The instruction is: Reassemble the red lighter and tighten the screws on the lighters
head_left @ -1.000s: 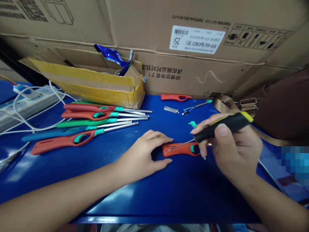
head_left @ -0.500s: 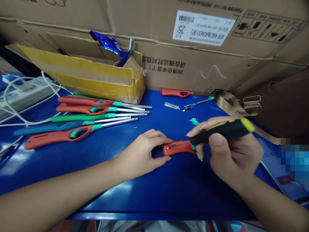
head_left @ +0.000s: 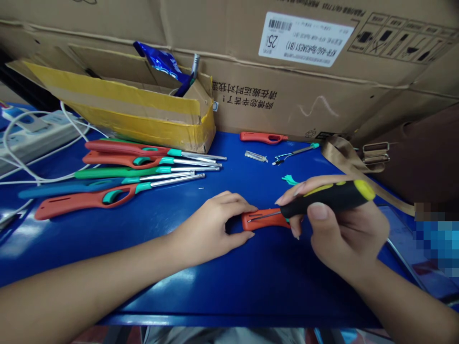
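On the blue table lies a red lighter handle [head_left: 265,220], its left end held between the thumb and fingers of my left hand [head_left: 222,222]. A screwdriver [head_left: 330,198] with a black and yellow grip is wrapped in my right hand [head_left: 349,234]. Its thin shaft slants down to the left, with the tip at the handle near its left end. Whether the tip sits in a screw hole is too small to tell. My right fingers cover the handle's right end, where a bit of green shows. A small green piece [head_left: 289,179] lies just beyond them.
Several long-nosed lighters [head_left: 118,173] lie at the left, before a yellow-taped box [head_left: 143,114]. Farther back are a red half-shell [head_left: 263,138], a clear fuel tank [head_left: 256,156] and a wired metal rod [head_left: 296,152]. A tan strap [head_left: 346,155] lies right; a power strip [head_left: 39,138] left.
My right hand and the screwdriver have shifted very slightly left. My left hand and the lighter handle stay in place.
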`<state>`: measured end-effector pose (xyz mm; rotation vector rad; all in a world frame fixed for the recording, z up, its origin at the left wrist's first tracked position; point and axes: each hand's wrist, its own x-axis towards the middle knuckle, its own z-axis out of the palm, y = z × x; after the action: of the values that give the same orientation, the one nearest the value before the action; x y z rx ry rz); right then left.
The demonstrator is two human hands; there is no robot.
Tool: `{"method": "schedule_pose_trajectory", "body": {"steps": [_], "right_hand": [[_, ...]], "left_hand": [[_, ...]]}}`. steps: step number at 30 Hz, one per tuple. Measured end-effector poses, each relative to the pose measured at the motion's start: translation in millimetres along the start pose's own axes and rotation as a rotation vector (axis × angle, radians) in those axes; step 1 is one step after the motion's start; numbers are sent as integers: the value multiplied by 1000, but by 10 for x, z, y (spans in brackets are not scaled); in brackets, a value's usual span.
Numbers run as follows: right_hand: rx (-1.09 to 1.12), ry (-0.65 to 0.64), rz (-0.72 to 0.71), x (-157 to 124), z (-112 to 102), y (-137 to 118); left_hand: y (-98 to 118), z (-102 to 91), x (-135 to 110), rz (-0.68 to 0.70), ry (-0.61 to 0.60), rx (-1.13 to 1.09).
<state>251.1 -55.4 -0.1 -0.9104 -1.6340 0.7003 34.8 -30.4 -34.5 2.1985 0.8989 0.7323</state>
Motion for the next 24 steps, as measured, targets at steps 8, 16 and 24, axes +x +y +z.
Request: {"method": "schedule_pose_trajectory", "body": {"steps": [8, 16, 24], "right_hand": [[25, -19, 16, -4, 6, 1], [24, -31, 15, -2, -3, 2], [38, -25, -11, -8, -4, 4]], "left_hand": [[-6, 1, 2, -2, -21, -14], [10, -2, 4, -1, -23, -20], [5, -3, 7, 0, -27, -23]]}}
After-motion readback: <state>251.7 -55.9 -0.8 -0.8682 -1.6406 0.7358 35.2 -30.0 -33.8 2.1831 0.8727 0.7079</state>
